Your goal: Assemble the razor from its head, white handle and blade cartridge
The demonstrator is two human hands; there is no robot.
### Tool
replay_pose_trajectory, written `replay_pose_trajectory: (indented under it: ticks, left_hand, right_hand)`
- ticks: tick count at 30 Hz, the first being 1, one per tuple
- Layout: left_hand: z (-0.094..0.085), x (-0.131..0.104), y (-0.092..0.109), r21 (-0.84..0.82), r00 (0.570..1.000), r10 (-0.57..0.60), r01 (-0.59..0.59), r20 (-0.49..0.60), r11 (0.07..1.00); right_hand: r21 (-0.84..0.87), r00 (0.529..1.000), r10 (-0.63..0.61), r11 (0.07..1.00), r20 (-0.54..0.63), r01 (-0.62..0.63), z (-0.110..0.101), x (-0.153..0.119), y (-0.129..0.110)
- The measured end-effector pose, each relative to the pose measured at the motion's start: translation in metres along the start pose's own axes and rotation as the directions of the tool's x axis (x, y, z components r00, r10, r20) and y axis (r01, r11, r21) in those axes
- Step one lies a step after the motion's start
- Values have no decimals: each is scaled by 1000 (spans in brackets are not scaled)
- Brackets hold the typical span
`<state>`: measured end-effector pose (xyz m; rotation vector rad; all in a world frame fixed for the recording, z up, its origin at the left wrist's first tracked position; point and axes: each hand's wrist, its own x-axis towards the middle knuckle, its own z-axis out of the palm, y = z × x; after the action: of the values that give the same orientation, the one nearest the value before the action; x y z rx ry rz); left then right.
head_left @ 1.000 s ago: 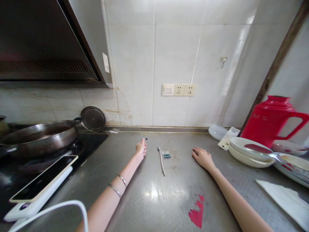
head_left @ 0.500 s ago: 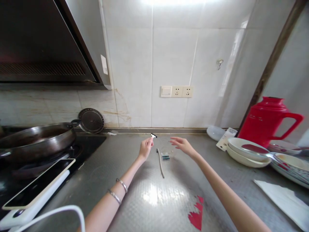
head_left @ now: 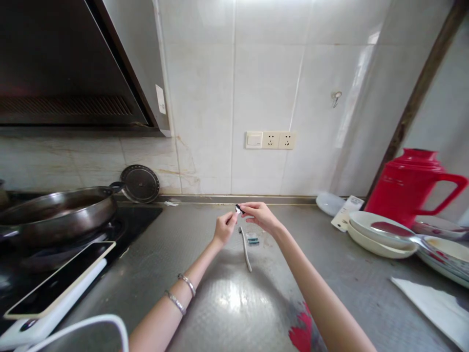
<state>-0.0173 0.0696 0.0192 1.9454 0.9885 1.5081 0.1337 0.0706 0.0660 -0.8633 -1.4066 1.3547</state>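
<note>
A small black-and-white piece (head_left: 239,209) is pinched between the fingertips of my left hand (head_left: 224,228), above the metal counter. My right hand (head_left: 261,215) has its thumb and forefinger closed on the black side of the same piece. Below the hands, a thin grey stick with a dark tip (head_left: 245,250) lies on the counter. Beside it is a small clear packet with dark green strips (head_left: 252,240). The piece is too small to name.
To the left are a steel pan (head_left: 58,211) on the stove, a phone (head_left: 62,278) on a white stand and a white cable. A red jug (head_left: 406,188), stacked dishes (head_left: 381,239) and white paper (head_left: 432,308) are at right. Red scraps (head_left: 302,332) lie in front.
My right hand has moved left to meet my left hand, and its spread fingers have closed on the small piece. The view has shifted slightly.
</note>
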Motion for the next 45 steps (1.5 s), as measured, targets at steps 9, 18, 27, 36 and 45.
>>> replay_pose_trajectory:
  ticks: [9, 18, 27, 36, 45]
  left_hand:
    - [1, -1, -5, 4, 1000, -3, 3, 7, 1000]
    - [4, -1, -7, -23, 999, -16, 14, -46, 1000]
    - [5, -1, -5, -35, 999, -7, 5, -35, 999]
    - [-1, 3, -3, -98, 996, -25, 17, -82, 995]
    - [-14, 18, 7, -236, 968, -155, 106, -196, 966]
  right_hand:
    - [-21, 1000, 28, 999, 8, -28, -4, -2, -1]
    - [27, 1000, 7, 1000, 16, -7, -1, -3, -1]
    - [54, 999, -28, 998, 37, 26, -3, -1, 2]
    - [-185, 999, -25, 983, -31, 19, -13, 4, 15]
    - [-787, 980, -189, 596, 55, 159, 7, 28, 79]
